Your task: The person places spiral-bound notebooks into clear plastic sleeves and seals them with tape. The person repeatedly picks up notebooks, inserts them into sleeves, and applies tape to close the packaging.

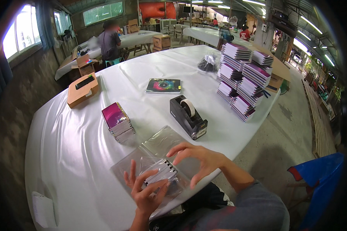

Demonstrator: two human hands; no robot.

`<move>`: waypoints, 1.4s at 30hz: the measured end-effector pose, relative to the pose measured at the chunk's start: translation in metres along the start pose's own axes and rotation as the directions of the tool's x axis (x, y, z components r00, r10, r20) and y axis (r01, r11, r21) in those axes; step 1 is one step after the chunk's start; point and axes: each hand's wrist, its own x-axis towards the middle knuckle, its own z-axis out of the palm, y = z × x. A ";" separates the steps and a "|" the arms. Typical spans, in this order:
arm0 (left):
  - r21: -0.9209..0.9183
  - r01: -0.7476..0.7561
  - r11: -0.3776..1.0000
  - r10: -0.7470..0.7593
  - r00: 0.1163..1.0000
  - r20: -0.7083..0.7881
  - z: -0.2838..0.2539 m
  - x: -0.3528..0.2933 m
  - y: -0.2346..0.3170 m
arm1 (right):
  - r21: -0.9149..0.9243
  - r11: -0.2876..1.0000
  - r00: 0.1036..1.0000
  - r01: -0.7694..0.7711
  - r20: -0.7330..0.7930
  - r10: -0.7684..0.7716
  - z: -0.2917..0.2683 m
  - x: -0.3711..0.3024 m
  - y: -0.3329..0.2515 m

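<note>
A small stack of spiral-bound notebooks (166,171) with black binding lies in front of me, partly inside a clear plastic bag. My left hand (148,190) is over the near left side of this stack, its fingers spread and hiding part of it. Close to the bag's right side is my right hand (198,157), thumb and fingers curved well apart with nothing between them. Beneath the stack lie flat clear plastic bags (164,139). Just beyond stands a black tape dispenser (189,120) with a roll of tape. To its left sits a pile of purple-covered notebooks (117,122).
Tall stacks of spiral notebooks (243,82) stand at the table's right edge. A dark-covered book (164,86) lies mid-table. On the left, a phone rests on a cardboard box (83,90). White paper (43,210) lies near left. A person (110,42) sits at another table.
</note>
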 end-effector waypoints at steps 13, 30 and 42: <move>-0.011 0.288 0.958 -0.287 0.956 0.061 0.003 -0.002 -0.001 | 0.122 0.967 0.970 -0.223 -0.066 0.232 0.047 -0.025 0.041; -0.449 0.585 0.676 -0.558 0.804 0.206 -0.001 0.029 -0.012 | 0.285 0.893 0.924 -0.349 -0.053 0.378 0.060 0.002 0.045; -0.413 0.602 0.683 -0.540 0.798 0.269 -0.005 0.019 -0.024 | 0.493 0.812 0.906 -0.312 -0.103 0.410 0.060 0.013 0.056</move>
